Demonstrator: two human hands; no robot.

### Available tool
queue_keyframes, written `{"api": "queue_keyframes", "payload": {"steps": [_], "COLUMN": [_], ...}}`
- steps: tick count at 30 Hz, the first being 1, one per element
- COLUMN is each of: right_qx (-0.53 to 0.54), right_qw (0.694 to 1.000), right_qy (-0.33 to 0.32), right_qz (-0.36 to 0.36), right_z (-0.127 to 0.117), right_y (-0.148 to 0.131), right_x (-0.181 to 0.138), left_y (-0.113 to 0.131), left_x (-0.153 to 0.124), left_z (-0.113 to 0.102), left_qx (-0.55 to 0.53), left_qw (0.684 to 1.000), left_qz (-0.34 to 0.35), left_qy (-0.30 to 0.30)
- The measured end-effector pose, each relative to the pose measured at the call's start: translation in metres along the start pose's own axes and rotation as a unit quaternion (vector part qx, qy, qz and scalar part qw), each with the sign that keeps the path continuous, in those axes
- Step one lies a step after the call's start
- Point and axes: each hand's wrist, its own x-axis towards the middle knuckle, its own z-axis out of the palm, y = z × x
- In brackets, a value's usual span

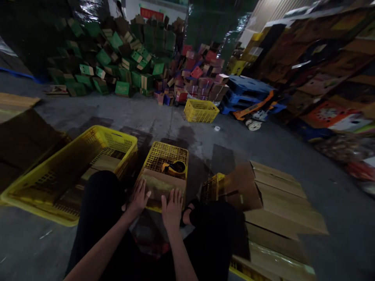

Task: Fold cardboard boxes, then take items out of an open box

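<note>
My left hand (138,197) and my right hand (172,206) lie flat, fingers spread, on a brown cardboard piece (160,184) that rests on an upturned yellow crate (164,164) between my knees. Both hands press on its near edge and hold nothing. A yellow tape dispenser (175,168) sits on the crate just beyond the cardboard. My legs in black trousers frame the crate on both sides.
A big yellow basket (38,183) with cardboard in it lies tilted at my left. Flattened cartons (281,210) are stacked at my right, over another yellow crate (211,187). Farther off stand a yellow crate (200,110), blue pallets (249,88), a pallet jack (254,113) and heaps of green and red boxes.
</note>
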Motion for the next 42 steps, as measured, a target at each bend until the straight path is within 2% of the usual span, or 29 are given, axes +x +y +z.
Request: {"api": "queue_keyframes", "payload": {"steps": [5, 11, 16, 19, 21, 25, 29, 33, 37, 42], "right_qx": [-0.014, -0.011, -0.003, 0.010, 0.006, -0.007, -0.006, -0.004, -0.019, -0.047], "right_qw": [0.999, 0.994, 0.983, 0.966, 0.960, 0.961, 0.971, 0.980, 0.990, 0.996], "right_qy": [-0.024, -0.019, -0.029, -0.060, -0.067, -0.070, -0.050, -0.047, -0.028, 0.000], "right_qz": [-0.016, -0.104, -0.183, -0.252, -0.273, -0.266, -0.236, -0.192, -0.134, -0.074], "right_z": [0.001, 0.027, 0.048, 0.052, 0.050, 0.043, 0.032, 0.017, 0.002, -0.012], "right_y": [-0.030, -0.070, -0.095, -0.104, -0.105, -0.096, -0.079, -0.059, -0.030, 0.016], "right_x": [0.012, 0.026, 0.041, 0.051, 0.055, 0.053, 0.044, 0.036, 0.028, 0.019], "left_y": [0.007, 0.012, 0.014, 0.010, 0.006, 0.003, 0.000, -0.009, -0.014, -0.016], "left_x": [0.009, 0.018, 0.018, 0.019, 0.020, 0.019, 0.016, 0.014, 0.011, 0.011], "left_z": [0.000, -0.011, -0.015, -0.017, -0.017, -0.012, -0.006, 0.006, 0.018, 0.024], "left_qx": [-0.170, -0.334, -0.390, -0.394, -0.386, -0.348, -0.296, -0.199, -0.119, -0.081], "left_qw": [0.980, 0.926, 0.891, 0.882, 0.883, 0.912, 0.949, 0.979, 0.992, 0.994], "left_qz": [-0.095, -0.151, -0.190, -0.214, -0.222, -0.163, -0.070, -0.002, 0.026, 0.045], "left_qy": [0.042, 0.087, 0.133, 0.143, 0.148, 0.141, 0.082, 0.042, 0.040, 0.064]}}
